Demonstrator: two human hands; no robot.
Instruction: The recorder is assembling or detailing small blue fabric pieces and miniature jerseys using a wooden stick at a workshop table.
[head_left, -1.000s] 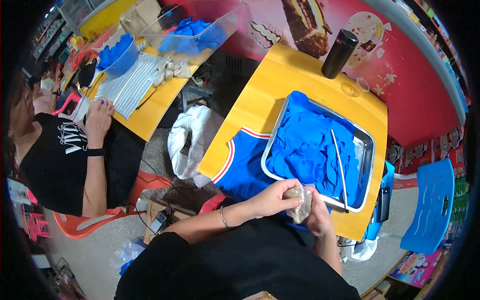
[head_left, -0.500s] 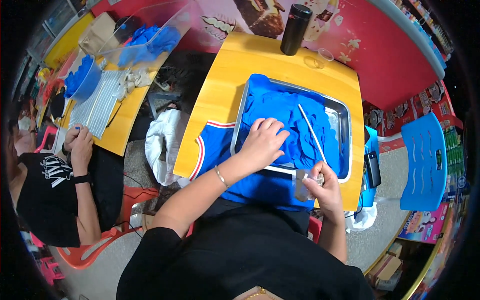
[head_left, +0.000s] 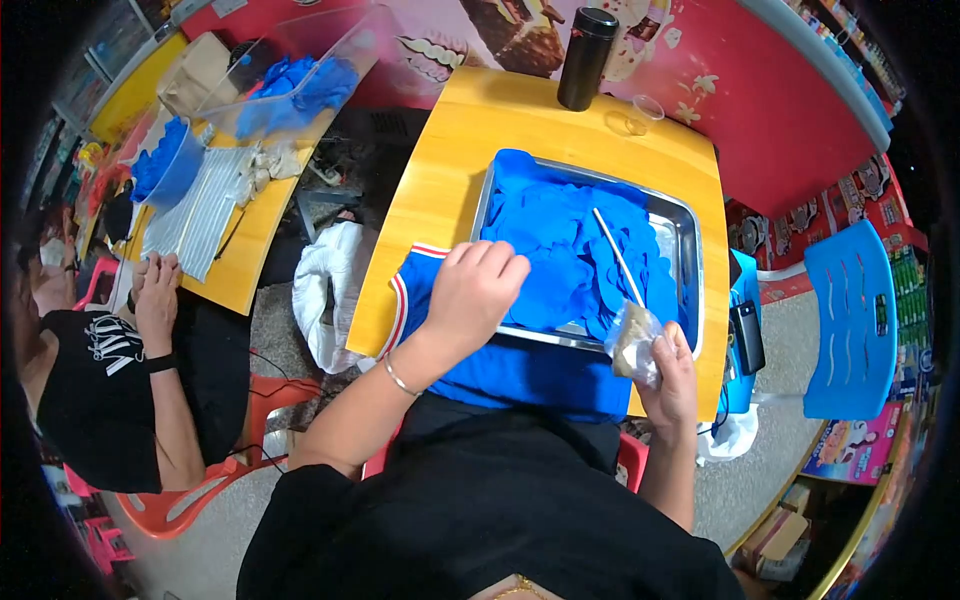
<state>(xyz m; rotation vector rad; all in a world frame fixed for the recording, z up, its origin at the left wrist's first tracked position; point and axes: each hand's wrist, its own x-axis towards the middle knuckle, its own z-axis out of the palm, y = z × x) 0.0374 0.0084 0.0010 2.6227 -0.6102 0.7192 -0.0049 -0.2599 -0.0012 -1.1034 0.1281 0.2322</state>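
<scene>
A metal tray (head_left: 690, 270) holds a heap of thin, blue, rounded pieces (head_left: 540, 240). Over its near left edge my left hand (head_left: 482, 290) is raised with fingers curled in; whatever they hold, if anything, is hidden. By the tray's near right corner my right hand (head_left: 672, 375) grips a small clear plastic bag (head_left: 634, 345) with brownish-grey contents. A thin white stick (head_left: 618, 255) slants from the bag over the blue pieces; its lower end is hidden behind the bag. Blue cloth with red-and-white trim (head_left: 420, 285) lies under the tray and across my lap.
A black bottle (head_left: 587, 60) and a clear cup (head_left: 646, 112) stand at the yellow table's (head_left: 450, 140) far edge. A blue chair (head_left: 850, 320) is at right. On the left, a person (head_left: 110, 390) sits by another table with a blue bowl (head_left: 178, 170) and clear bin (head_left: 300, 95).
My left hand has lifted off the blue pieces and drawn back left and nearer, its fingers now curled. My right hand has shifted slightly right, and the bag shows more fully.
</scene>
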